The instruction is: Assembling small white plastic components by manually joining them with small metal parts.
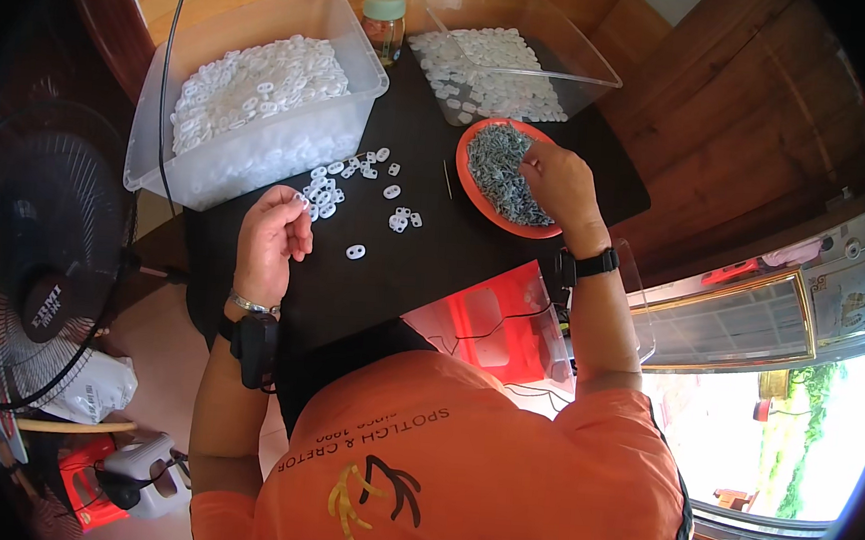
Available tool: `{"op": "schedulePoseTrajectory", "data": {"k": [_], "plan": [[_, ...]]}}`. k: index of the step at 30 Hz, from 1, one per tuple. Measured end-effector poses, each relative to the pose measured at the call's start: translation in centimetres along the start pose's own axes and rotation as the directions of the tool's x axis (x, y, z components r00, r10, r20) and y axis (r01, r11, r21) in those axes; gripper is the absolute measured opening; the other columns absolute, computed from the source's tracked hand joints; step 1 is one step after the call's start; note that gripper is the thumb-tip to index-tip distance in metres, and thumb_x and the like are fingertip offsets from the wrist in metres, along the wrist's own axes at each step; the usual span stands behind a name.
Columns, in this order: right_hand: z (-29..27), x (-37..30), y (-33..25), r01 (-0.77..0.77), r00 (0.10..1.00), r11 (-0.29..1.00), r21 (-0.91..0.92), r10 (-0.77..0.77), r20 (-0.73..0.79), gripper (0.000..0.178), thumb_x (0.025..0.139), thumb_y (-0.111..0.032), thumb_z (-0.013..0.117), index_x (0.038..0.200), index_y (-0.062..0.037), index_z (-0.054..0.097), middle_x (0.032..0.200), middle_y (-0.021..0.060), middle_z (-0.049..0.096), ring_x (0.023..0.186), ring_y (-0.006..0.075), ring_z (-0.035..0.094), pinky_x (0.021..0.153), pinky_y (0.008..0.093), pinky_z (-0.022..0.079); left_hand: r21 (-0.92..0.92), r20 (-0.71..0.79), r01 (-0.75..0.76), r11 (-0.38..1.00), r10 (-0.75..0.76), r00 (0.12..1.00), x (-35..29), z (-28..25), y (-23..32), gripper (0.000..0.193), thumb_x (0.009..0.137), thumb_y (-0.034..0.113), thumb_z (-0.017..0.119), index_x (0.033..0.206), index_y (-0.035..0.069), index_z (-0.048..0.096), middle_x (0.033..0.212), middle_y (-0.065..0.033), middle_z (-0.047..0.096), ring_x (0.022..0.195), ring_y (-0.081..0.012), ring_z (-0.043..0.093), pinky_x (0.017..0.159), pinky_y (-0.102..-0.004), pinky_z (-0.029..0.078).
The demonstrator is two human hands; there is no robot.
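My left hand (273, 234) is curled shut on a small white plastic piece at the edge of a scatter of white plastic pieces (359, 180) on the black table top (403, 258). One loose white piece (355, 253) lies just right of that hand. My right hand (557, 183) reaches into an orange plate (470, 187) heaped with small grey metal parts (500, 169), fingers pinched among them. Whether it holds one is hidden.
A clear bin (254, 97) full of white pieces stands at the back left, and a second clear bin (507, 60) with fewer pieces at the back right. A jar with a green lid (383, 24) stands between them. A black fan (36, 272) stands at the left.
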State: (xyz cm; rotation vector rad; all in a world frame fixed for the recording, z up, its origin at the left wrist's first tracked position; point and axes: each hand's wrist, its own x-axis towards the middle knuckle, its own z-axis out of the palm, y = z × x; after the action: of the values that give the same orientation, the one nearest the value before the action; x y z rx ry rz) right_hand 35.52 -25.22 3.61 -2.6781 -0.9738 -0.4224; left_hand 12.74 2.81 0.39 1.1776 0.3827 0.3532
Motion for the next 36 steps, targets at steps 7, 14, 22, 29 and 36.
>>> {"op": "schedulePoseTrajectory", "data": {"k": [7, 14, 22, 29, 36], "plan": [[0.1, 0.0, 0.2, 0.004, 0.999, 0.994, 0.106, 0.001, -0.05, 0.014, 0.081, -0.02, 0.061, 0.082, -0.0063, 0.063, 0.073, 0.0148, 0.065, 0.071, 0.0352, 0.063, 0.064, 0.0444, 0.05, -0.012, -0.005, -0.001, 1.0, 0.001, 1.0, 0.0, -0.1, 0.1, 0.012, 0.087, 0.018, 0.053, 0.081, 0.008, 0.053, 0.063, 0.0004, 0.053, 0.049, -0.0076, 0.049, 0.043, -0.0194, 0.034], [0.8, -0.3, 0.7, -0.011, 0.997, 0.994, 0.105, 0.018, -0.068, 0.012, 0.084, -0.017, 0.059, 0.085, -0.0047, 0.06, 0.072, 0.0169, 0.064, 0.072, 0.0373, 0.062, 0.065, 0.0453, 0.048, -0.015, 0.004, 0.0, 1.0, 0.0, 1.0, 0.0, -0.1, 0.0, 0.012, 0.087, 0.019, 0.053, 0.081, 0.008, 0.053, 0.063, 0.0005, 0.053, 0.049, -0.0075, 0.049, 0.043, -0.0194, 0.034], [0.5, -0.5, -1.5, 0.295, 0.954, 0.941, 0.168, -0.298, -0.008, 0.008, 0.078, -0.012, 0.063, 0.085, -0.0107, 0.067, 0.084, 0.009, 0.063, 0.078, 0.0305, 0.063, 0.067, 0.0403, 0.05, -0.01, -0.009, -0.006, 1.0, 0.006, 1.0, -0.2, 0.0, 0.1, 0.013, 0.087, 0.018, 0.053, 0.081, 0.007, 0.053, 0.063, 0.0, 0.053, 0.049, -0.008, 0.049, 0.043, -0.0196, 0.034], [2.0, -0.5, -2.7, 0.388, 0.92, 0.921, -0.032, -0.384, 0.083, 0.004, 0.076, -0.01, 0.063, 0.078, -0.0095, 0.066, 0.082, 0.0077, 0.058, 0.08, 0.0287, 0.061, 0.069, 0.0401, 0.05, -0.005, -0.016, -0.008, 1.0, 0.008, 1.0, 0.0, -0.2, 0.1, 0.013, 0.087, 0.019, 0.053, 0.081, 0.007, 0.053, 0.063, 0.0, 0.053, 0.049, -0.0084, 0.049, 0.043, -0.0197, 0.034], [2.2, -0.2, -2.2, 0.328, 0.945, 0.944, -0.037, -0.328, 0.007, 0.005, 0.079, -0.011, 0.06, 0.079, -0.008, 0.064, 0.083, 0.0089, 0.06, 0.08, 0.0304, 0.061, 0.068, 0.0401, 0.05, -0.013, -0.01, -0.003, 1.0, 0.003, 1.0, 0.0, -0.2, 0.1, 0.012, 0.087, 0.019, 0.054, 0.081, 0.008, 0.053, 0.063, 0.0003, 0.053, 0.049, -0.0082, 0.049, 0.043, -0.0196, 0.033]]}}
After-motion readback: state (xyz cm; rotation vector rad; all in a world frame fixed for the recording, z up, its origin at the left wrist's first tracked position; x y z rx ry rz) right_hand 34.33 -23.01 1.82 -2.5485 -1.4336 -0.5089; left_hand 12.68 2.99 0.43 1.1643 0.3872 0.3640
